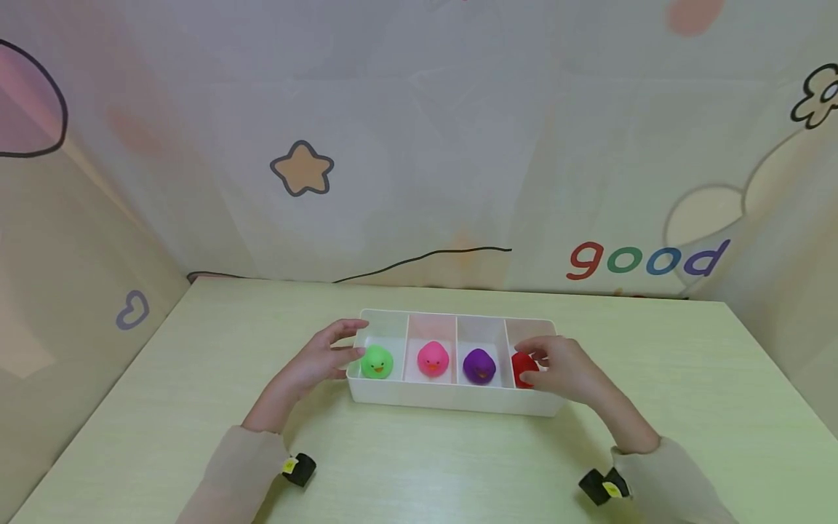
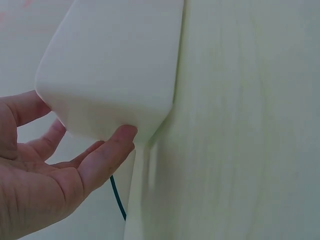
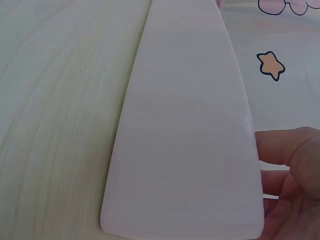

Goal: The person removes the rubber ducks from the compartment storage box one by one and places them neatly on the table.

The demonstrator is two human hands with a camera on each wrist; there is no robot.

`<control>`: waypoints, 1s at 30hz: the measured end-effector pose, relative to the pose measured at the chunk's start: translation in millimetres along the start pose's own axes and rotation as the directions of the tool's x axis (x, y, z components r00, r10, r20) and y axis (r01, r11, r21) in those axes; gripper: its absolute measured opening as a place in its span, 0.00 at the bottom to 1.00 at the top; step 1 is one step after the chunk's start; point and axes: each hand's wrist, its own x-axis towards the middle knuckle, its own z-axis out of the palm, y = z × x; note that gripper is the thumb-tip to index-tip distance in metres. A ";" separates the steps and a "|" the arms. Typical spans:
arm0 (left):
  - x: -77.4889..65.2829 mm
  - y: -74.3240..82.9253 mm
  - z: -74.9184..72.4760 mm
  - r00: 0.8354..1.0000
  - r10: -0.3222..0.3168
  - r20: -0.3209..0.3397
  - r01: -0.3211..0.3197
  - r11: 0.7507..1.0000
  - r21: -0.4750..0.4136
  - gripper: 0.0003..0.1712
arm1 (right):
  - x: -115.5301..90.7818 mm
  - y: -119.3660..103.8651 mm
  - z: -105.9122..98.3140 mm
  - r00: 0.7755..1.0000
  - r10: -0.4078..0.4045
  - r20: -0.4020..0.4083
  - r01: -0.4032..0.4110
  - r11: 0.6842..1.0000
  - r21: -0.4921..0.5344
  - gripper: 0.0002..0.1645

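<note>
A white box (image 1: 452,399) with a row of compartments stands on the table. From left to right it holds a green toy duck (image 1: 376,362), a pink toy duck (image 1: 433,359), a purple toy duck (image 1: 479,366) and a red toy duck (image 1: 523,370). My right hand (image 1: 568,370) reaches over the rim at the right end and pinches the red duck, partly covering it. My left hand (image 1: 319,362) rests on the box's left end with loosely bent fingers; in the left wrist view its fingertips (image 2: 127,132) touch the end wall. In the right wrist view the box's side hides the right fingertips.
The pale wood-grain table (image 1: 419,466) extends on all sides of the box. Behind it hangs a printed backdrop (image 1: 419,145) with a star and the word "good". A black wrist device (image 1: 299,469) sits at the left cuff, another black device (image 1: 596,486) at the right.
</note>
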 end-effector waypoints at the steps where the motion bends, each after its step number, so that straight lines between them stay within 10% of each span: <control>1: 0.3 -0.2 -0.2 1.000 -0.003 0.002 0.003 1.000 -0.002 0.28 | 0.8 -0.9 0.8 1.000 -0.001 0.003 0.002 1.000 -0.030 0.20; 30: 1.6 -2.1 -1.2 1.000 -0.025 0.015 0.026 0.999 -0.048 0.28 | 15.2 -12.7 9.5 1.000 0.007 0.027 0.002 0.950 -0.312 0.12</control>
